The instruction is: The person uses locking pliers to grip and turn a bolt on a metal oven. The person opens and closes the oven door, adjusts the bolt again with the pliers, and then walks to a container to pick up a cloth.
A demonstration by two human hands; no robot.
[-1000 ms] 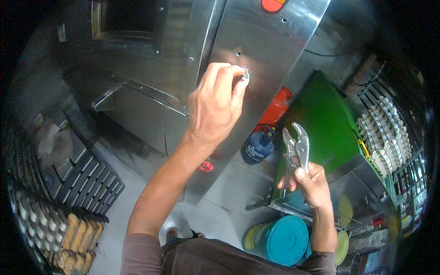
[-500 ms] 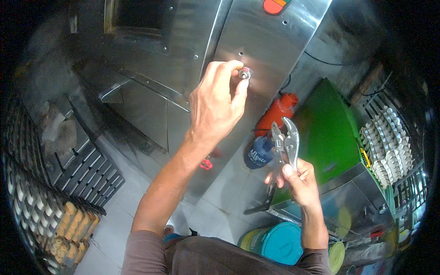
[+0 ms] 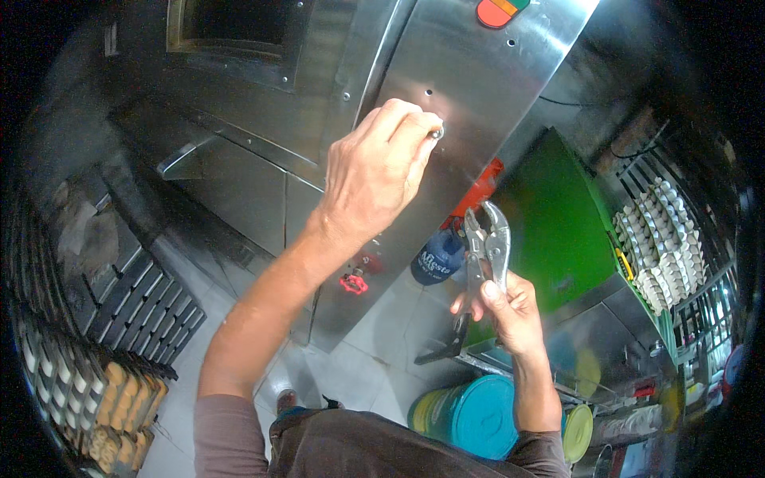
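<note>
Clock positions run from the view's centre. Trayed baked goods (image 3: pixel 123 406): 8 o'clock. Red valve handle (image 3: pixel 353 284): 7 o'clock. Left hand (image 3: pixel 374 163): 12 o'clock, thumb and forefinger pinched narrow on a small metal fitting (image 3: pixel 437 134) at the steel panel (image 3: pixel 470 84), 1 o'clock. Locking pliers (image 3: pixel 496 253), nose toward 12 o'clock, gripped by the right hand (image 3: pixel 514 311), 4 o'clock. Stacked grey egg trays (image 3: pixel 663 243): 3 o'clock.

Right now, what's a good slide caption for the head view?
Left hand pinching a small metal fitting at a steel panel; right hand holding locking pliers.
</note>
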